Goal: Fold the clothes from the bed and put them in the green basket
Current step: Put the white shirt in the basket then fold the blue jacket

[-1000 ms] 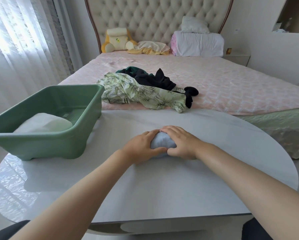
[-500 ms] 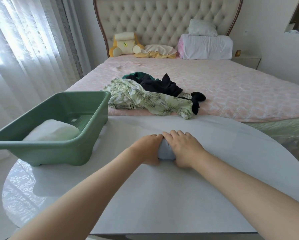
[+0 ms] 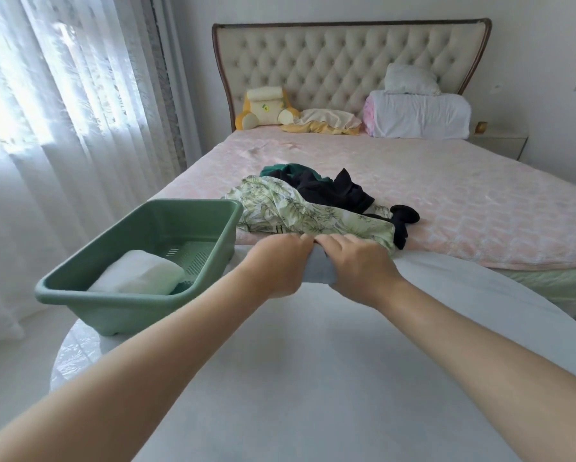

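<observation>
A small folded pale blue garment point(image 3: 318, 270) is held between my left hand point(image 3: 278, 266) and my right hand point(image 3: 355, 265), fingers curled over its top, above the far part of the white table point(image 3: 313, 378). The green basket point(image 3: 140, 261) stands on the table's left side and holds one folded white piece point(image 3: 138, 276). On the pink bed point(image 3: 446, 201), just beyond my hands, lies a heap: a leaf-print green garment point(image 3: 300, 211), dark green and black clothes point(image 3: 326, 186), and a black sock point(image 3: 403, 220).
White curtains point(image 3: 63, 128) hang at the left. At the tufted headboard point(image 3: 346, 61) sit a yellow plush cushion point(image 3: 263, 108), a cream and yellow cloth point(image 3: 326, 120) and white pillows point(image 3: 420, 111). A nightstand point(image 3: 500, 143) stands right of the bed.
Both hands have lifted the pale blue bundle from the table and carried it forward toward the bed's edge. The view has tilted upward.
</observation>
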`<action>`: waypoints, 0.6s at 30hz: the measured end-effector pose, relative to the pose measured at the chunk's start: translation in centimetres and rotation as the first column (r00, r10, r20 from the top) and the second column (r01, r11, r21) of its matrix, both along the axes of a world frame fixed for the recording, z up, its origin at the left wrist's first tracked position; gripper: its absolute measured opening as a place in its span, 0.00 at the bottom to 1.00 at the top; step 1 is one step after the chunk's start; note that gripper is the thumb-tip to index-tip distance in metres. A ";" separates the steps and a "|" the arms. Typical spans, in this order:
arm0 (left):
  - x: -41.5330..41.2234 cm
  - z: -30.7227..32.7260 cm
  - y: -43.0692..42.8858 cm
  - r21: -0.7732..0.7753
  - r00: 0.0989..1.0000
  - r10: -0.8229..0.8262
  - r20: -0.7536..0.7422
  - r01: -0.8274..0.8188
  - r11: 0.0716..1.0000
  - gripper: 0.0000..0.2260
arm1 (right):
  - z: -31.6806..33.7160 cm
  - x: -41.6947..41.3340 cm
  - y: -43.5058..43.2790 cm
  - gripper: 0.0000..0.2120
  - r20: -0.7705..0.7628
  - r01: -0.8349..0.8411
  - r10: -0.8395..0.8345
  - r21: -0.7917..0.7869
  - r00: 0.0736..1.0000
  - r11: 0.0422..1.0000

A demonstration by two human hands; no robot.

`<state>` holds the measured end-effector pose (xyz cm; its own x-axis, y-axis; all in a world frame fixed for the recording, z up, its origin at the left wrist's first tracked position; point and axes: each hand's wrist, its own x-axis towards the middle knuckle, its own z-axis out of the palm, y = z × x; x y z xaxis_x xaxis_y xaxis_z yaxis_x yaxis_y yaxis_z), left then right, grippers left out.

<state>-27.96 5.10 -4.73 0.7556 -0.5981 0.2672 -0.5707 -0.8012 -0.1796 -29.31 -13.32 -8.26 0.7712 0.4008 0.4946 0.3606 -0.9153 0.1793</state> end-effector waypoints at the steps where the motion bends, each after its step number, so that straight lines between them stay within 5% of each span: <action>1: 0.3 1.5 1.3 -0.035 0.998 0.011 0.063 -0.009 0.999 0.15 | 1.4 0.8 1.1 0.31 0.067 -0.034 0.032 0.027 0.997 0.999; 5: 1.3 5.4 7.5 -0.182 0.982 0.084 0.167 -0.053 0.982 0.16 | 6.4 4.0 7.3 0.29 0.255 -0.151 0.141 0.021 0.956 0.988; 13: 1.8 5.6 20.0 -0.171 0.919 0.375 0.124 -0.352 0.920 0.16 | 7.2 7.6 22.3 0.27 0.157 -0.257 0.254 -0.001 0.954 0.966; 18: 2.9 3.3 24.6 -0.255 0.803 0.596 -0.012 -0.579 0.774 0.13 | 6.4 7.2 28.8 0.41 -0.183 0.064 -0.053 0.054 0.982 0.996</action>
